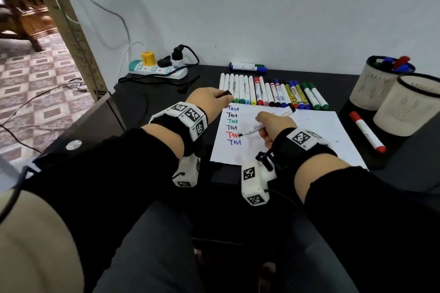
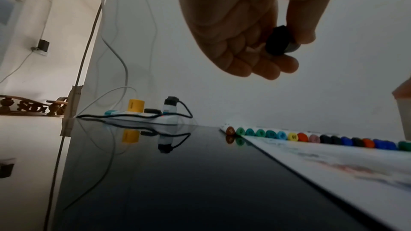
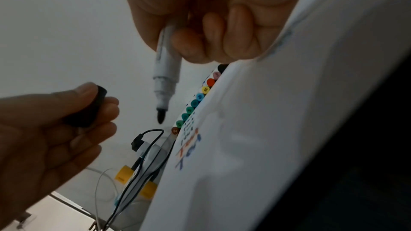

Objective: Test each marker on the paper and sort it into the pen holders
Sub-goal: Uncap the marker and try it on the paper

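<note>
Marker point(image 1: 254, 128), uncapped and black-tipped, sits in the right hand point(image 1: 276, 126), whose fingers curl round its white barrel; the tip points left and hangs over the paper point(image 1: 309, 131) beside the red "Test". Whether the tip touches the sheet cannot be told from the head view, though the right wrist view shows it clear of the paper. Left hand point(image 1: 209, 98) pinches the black cap point(image 2: 279, 41) between thumb and fingertips, above the near end of the marker row point(image 1: 273, 93), just left of the marker. Two holders point(image 1: 381, 83) stand at the far right, well apart from both hands; the back one has markers in it, and the front one's inside is hidden. A red marker point(image 1: 366, 132) lies beside them. The marker's rear end is hidden inside the right fist, and the paper's writing is blurred in both wrist views.
</note>
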A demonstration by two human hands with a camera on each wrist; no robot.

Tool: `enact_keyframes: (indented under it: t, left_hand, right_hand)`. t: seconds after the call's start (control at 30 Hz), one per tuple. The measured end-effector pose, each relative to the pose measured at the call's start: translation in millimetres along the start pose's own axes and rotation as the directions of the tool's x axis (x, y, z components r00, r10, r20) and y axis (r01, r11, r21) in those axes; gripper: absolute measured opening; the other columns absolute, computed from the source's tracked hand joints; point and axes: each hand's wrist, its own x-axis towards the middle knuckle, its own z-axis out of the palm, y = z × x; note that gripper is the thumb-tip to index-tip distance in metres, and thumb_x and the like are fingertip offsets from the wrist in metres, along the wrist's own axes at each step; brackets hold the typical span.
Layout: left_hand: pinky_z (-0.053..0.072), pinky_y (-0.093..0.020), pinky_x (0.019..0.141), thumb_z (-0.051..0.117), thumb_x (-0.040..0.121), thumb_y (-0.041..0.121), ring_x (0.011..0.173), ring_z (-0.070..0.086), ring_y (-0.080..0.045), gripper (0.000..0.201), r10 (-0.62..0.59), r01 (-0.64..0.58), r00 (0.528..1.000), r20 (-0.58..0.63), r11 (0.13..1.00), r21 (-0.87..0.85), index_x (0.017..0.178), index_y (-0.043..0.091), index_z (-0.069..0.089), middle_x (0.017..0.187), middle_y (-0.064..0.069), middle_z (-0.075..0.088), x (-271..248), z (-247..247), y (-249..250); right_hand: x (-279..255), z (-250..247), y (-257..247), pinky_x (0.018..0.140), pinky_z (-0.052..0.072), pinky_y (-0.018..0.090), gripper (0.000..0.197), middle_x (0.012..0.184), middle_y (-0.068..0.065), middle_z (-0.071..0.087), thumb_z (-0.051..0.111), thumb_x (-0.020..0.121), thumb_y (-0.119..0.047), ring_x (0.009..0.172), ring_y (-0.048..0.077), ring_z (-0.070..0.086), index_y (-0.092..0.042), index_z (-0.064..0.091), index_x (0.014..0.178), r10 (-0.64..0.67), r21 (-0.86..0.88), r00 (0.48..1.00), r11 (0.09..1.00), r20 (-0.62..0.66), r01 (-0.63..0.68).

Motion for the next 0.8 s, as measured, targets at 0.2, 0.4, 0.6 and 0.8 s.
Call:
enact_keyframes:
  t: [0.2,0.4,0.6,0.8]
  left_hand:
    - [0.034,-0.016,0.055,0.048,0.095,0.039,0.073,0.051,-0.009,0.029,0.026,-0.026,1.0,0.011,0.999,0.034,0.101,0.018,0.067,0.085,0.006,0.06,3.3,3.3,-1.0]
    - [0.035,-0.015,0.055,0.049,0.094,0.04,0.077,0.053,-0.012,0.026,0.028,-0.029,0.999,0.024,0.999,0.042,0.097,0.02,0.066,0.088,0.003,0.062,3.8,7.1,-2.1]
    - [0.038,-0.018,0.061,0.051,0.092,0.04,0.076,0.054,-0.013,0.028,0.019,-0.019,1.0,0.002,1.0,0.005,0.086,0.019,0.066,0.085,0.001,0.063,6.5,6.4,-8.4]
    - [0.038,-0.017,0.061,0.051,0.093,0.039,0.076,0.054,-0.013,0.028,0.016,-0.016,1.0,0.001,1.0,0.003,0.093,0.017,0.069,0.084,0.003,0.062,4.8,7.9,-7.8]
  right_hand:
    - [-2.3,7.8,6.7,0.05,0.032,0.028,0.035,0.054,0.005,0.052,0.06,0.082,-0.029,0.047,0.018,0.039,-0.01,0.055,0.053,-0.077,-0.072,0.996,0.994,0.044,0.08]
    - [-6.8,8.0,8.9,0.054,0.035,0.026,0.039,0.056,0.001,0.052,0.058,0.085,-0.034,0.05,0.016,0.041,-0.012,0.054,0.053,-0.139,-0.187,0.987,0.97,0.085,0.153]
    - [-7.3,11.2,11.4,0.064,0.041,0.029,0.045,0.057,0.0,0.053,0.057,0.087,-0.04,0.056,0.016,0.046,-0.015,0.052,0.05,-0.216,-0.282,0.971,0.93,0.101,0.237]
    - [-11.8,12.7,10.3,0.072,0.042,0.031,0.046,0.077,0.005,0.061,0.052,0.091,-0.045,0.074,0.02,0.055,-0.016,0.05,0.055,-0.268,-0.387,0.953,0.871,0.138,0.301]
